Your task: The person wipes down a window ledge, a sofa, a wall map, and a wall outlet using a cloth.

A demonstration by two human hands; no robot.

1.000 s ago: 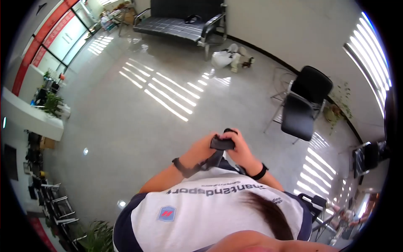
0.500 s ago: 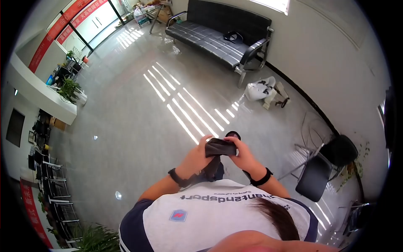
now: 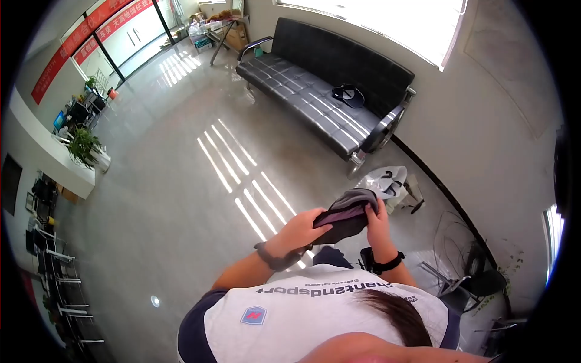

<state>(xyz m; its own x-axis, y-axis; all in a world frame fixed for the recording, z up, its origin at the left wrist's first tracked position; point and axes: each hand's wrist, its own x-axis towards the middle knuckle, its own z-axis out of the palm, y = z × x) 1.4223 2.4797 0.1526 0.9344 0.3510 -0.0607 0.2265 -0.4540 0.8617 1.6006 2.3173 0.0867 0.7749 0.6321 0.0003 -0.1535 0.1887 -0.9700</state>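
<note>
A soft dark cloth item [image 3: 344, 221], with a grey curved edge and a purplish inner part, is held up in front of my chest. My left hand [image 3: 296, 233] grips its left side, thumb on the near face. On the opposite side, my right hand [image 3: 376, 225] is closed on the upper right edge. The item's exact kind is unclear. Both wrists carry black bands.
A black sofa [image 3: 315, 85] with a dark cap [image 3: 349, 95] on it stands ahead by the wall. A white bag [image 3: 387, 180] lies past my right hand. Folding chairs [image 3: 478, 281] and loose cables are at right; a potted plant [image 3: 85, 146] stands left.
Both hands have moved right with the cloth item. It is now spread wider and tilted, showing its grey edge and purplish inside. The view has shifted, with more window visible.
</note>
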